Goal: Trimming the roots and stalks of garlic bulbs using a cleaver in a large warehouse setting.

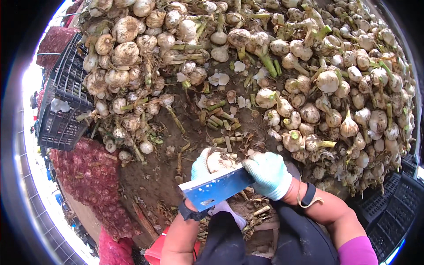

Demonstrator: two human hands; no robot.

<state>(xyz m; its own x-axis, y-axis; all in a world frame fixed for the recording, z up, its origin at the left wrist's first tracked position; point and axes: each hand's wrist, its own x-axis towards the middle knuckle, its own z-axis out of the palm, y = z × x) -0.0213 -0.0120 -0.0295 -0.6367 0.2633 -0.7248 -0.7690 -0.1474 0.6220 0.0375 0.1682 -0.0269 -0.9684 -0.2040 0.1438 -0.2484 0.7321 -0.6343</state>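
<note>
My left hand [199, 165], in a pale blue glove, is closed round a dirty white garlic bulb [218, 162] just behind a broad cleaver; part of its fingers is hidden by the blade. My right hand [267, 176], gloved alike, grips the cleaver [214, 185] at its right end, the handle hidden under the fingers. The blade lies slanted across the front of my left hand and the bulb. Short cut stalks [216, 121] and papery skins lie on the dirt just beyond my hands.
Heaps of garlic [126, 53] [349, 115] rise left and right. Black plastic crates stand at the left [62, 123] and lower right [384, 212]. Red mesh sacks of bulbs [84, 176] line the left side. A red container [154, 251] is by my left forearm; dark-trousered legs are below.
</note>
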